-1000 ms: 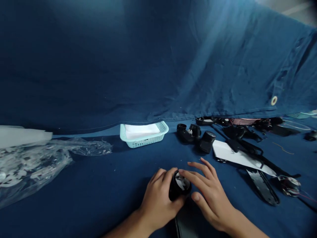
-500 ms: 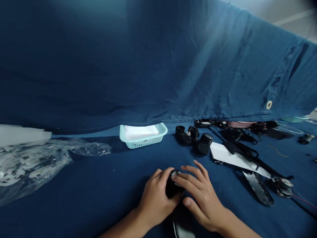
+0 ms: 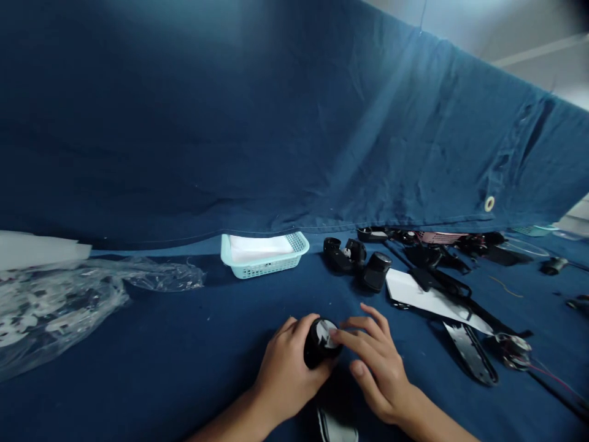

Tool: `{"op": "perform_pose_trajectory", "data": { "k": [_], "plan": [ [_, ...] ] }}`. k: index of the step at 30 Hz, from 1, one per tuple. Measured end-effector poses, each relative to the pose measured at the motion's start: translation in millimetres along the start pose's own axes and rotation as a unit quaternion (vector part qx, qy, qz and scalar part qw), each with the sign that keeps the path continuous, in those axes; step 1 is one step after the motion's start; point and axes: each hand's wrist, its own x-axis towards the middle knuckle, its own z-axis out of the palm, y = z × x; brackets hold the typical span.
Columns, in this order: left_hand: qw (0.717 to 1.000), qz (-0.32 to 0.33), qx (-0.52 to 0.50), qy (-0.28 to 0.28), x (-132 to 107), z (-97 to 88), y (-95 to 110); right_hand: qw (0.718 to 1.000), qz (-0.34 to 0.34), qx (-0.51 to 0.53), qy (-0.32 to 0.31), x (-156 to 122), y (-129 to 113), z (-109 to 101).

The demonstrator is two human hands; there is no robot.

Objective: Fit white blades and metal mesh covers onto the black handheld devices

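Currently, left to right: crumpled clear plastic bag (image 3: 69, 307) with small pale bits inside, far left on the blue table cloth (image 3: 161, 362), a white sheet (image 3: 41, 248) just behind it. Mint mesh basket (image 3: 262, 267) with a white lining sits mid-back, under the hem of the hanging blue curtain (image 3: 276, 123).

The left hand (image 3: 288, 368) is wrapped round a black cylindrical part (image 3: 319, 341), holding it tilted just above the cloth near the bottom centre, pale end face turned toward the right. The right hand (image 3: 377, 362) is spread. Its fingertips (image 3: 338, 336) touch that end face and the thumb is clear of it, so it has no grip on anything. A dark flat piece (image 3: 335, 430) lies under the wrists, mostly cut off.

Further right are a cluster of black housings (image 3: 354, 258), a white paper sheet (image 3: 427, 298), a black slotted plate (image 3: 469, 353), and a small motor (image 3: 515, 351) with thin wires. All sit well apart from the hands.

Step in hand, as a judgement: fingertip work on the part's end face, pressing or turning something there. Which of the two, cannot tell. Any further move calls for a firm left-hand hold so the part does not roll, and for light, precise right fingertips on the face.
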Motion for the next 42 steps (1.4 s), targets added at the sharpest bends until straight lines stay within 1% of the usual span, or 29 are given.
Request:
{"op": "perform_pose_trajectory", "data": {
  "k": [3,6,9,11,13,15,17,19,22,24,26,28,30,32,35,37,38,40,42],
  "plan": [
    [1.0,0.006,0.001,-0.006,0.2,-0.6,0.4,0.999,-0.017,-0.015,-0.047,2.4,-1.7,2.1],
    [1.0,0.014,0.001,-0.014,-0.6,-2.7,2.6,0.998,0.012,-0.012,-0.067,4.7,-1.5,2.6],
    [0.999,0.017,-0.004,-0.027,-0.8,-4.7,5.2,0.996,0.075,0.021,-0.052,4.4,-0.2,2.3],
    [0.999,0.005,-0.008,-0.031,-0.1,-5.2,5.7,0.992,0.113,0.049,-0.033,2.0,1.0,2.7],
    [1.0,-0.008,-0.009,-0.027,1.0,-4.8,5.1,0.99,0.126,0.069,-0.013,-2.1,2.4,3.5],
    [1.0,-0.016,-0.01,-0.022,1.8,-3.8,4.0,0.99,0.116,0.075,-0.002,-6.4,3.2,4.1],
    [0.999,-0.022,-0.012,-0.02,2.0,-2.6,3.1,0.993,0.091,0.071,-0.003,-8.9,2.6,3.7],
    [0.999,-0.021,-0.01,-0.022,1.6,-1.5,2.7,0.997,0.055,0.057,-0.021,-8.0,0.2,2.5],
    [1.0,-0.003,0.007,-0.024,0.9,-0.8,2.8,0.998,0.012,0.022,-0.063,-2.1,-4.5,0.3],
    [1.0,0.011,0.01,-0.026,1.0,-1.6,3.4,0.996,0.019,0.001,-0.087,1.6,-6.3,-0.5],
    [0.999,0.022,0.005,-0.029,1.2,-2.9,4.3,0.994,0.051,-0.002,-0.091,2.7,-6.0,-0.7],
    [0.999,0.027,0.002,-0.032,1.1,-4.1,5.0,0.993,0.093,0.017,-0.075,1.3,-4.0,-0.7],
    [0.999,0.019,0.003,-0.03,0.6,-4.6,5.1,0.99,0.123,0.046,-0.052,-1.4,-1.6,-1.2],
    [1.0,0.007,-0.001,-0.023,0.1,-4.3,4.7,0.989,0.127,0.064,-0.042,-3.7,-0.1,-2.1],
    [1.0,-0.009,-0.01,-0.011,0.4,-2.9,3.9,0.991,0.106,0.066,-0.042,-5.3,-0.1,-2.3],
    [1.0,-0.017,-0.011,-0.007,1.0,-2.0,3.5,0.991,0.107,0.07,-0.036,-5.7,-0.5,-0.5],
    [1.0,-0.02,-0.01,-0.006,1.1,-1.7,3.3,0.99,0.118,0.081,-0.017,-5.9,-0.3,0.9],
    [1.0,-0.022,-0.01,-0.005,1.1,-1.3,2.6,0.978,0.161,0.125,0.048,-6.2,1.7,4.4],
    [1.0,-0.021,-0.011,-0.005,0.6,-0.9,1.4,0.95,0.23,0.178,0.116,-6.5,5.7,7.7]
  ]
}}
